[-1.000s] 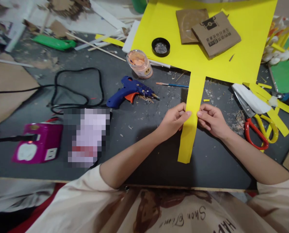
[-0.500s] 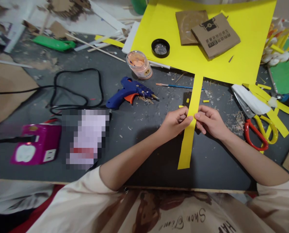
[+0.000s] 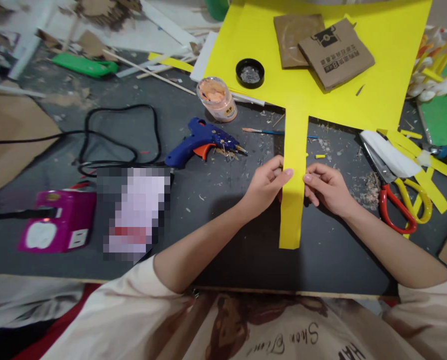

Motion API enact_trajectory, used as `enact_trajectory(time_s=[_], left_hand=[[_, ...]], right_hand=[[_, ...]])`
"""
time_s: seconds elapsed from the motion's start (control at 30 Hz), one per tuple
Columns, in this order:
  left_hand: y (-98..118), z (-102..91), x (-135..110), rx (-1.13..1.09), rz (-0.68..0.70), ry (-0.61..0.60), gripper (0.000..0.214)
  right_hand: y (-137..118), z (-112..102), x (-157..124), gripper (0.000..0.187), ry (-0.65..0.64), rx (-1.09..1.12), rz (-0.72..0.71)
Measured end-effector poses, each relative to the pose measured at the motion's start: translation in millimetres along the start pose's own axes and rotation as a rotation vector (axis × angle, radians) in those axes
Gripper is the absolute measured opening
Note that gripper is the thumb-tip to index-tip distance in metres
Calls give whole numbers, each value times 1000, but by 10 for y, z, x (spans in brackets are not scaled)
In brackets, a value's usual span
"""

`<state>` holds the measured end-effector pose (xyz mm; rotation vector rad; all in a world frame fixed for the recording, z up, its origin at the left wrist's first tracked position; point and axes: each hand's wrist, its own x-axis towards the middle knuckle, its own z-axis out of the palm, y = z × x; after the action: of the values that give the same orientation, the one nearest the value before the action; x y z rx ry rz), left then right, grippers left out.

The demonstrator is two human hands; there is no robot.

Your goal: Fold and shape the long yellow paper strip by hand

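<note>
A long yellow paper strip [image 3: 293, 210] lies lengthwise on the dark table, its far end overlapping the big yellow sheet [image 3: 321, 95]. My left hand [image 3: 265, 186] pinches the strip's left edge near its middle, fingers closed on it. My right hand [image 3: 327, 188] pinches the right edge at the same height. The strip's near end reaches toward the table's front edge.
A blue glue gun [image 3: 201, 140] with black cord, an open paint jar [image 3: 216, 99] and its black lid [image 3: 249, 72] lie to the left. Cardboard squares [image 3: 336, 52] rest on the sheet. Red and yellow scissors [image 3: 399, 200] and yellow offcuts lie right. A pink power strip [image 3: 56, 227] sits near left.
The strip looked narrower and tilted half a second ago; now it lies wider and straighter, its near end a little farther from me. Both hands stay pinched at its edges.
</note>
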<state>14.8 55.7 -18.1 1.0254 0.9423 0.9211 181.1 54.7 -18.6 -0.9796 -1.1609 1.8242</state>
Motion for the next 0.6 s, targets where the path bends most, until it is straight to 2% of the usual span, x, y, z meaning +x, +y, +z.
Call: enact_trajectory(time_s=[0.1, 0.3, 0.47, 0.6], left_hand=[[-2, 4, -6, 51, 31, -97, 36], [-15, 5, 4, 29, 70, -24, 35], [-21, -16, -1, 19, 48, -56, 34], [-8, -20, -2, -9, 4, -117, 37]], right_hand=[[0, -2, 10, 18, 68, 35, -37], [21, -6, -6, 15, -53, 26, -13], [29, -14, -3, 15, -9, 42, -39], [19, -13, 11, 15, -32, 78, -36]])
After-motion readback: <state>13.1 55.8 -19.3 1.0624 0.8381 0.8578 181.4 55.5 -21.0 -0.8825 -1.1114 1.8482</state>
